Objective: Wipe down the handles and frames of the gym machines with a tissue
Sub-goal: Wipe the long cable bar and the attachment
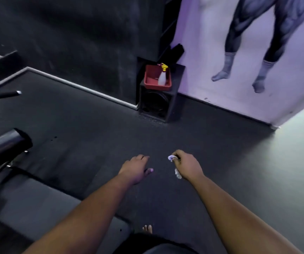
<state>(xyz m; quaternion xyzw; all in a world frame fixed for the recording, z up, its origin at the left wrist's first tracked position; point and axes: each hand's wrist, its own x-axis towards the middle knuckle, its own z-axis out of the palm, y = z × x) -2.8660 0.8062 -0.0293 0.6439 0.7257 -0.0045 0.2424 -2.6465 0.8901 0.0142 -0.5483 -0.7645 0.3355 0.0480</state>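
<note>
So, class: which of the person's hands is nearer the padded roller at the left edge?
Left. The left hand is open, well right of the padded roller; the right hand, gripping the tissue, is farther right.

Both forearms bare, no sleeves, watch or rings showing on left hand (135, 170) or right hand (188, 166); dark shorts bottom centre, bare toes (147, 229).
</note>
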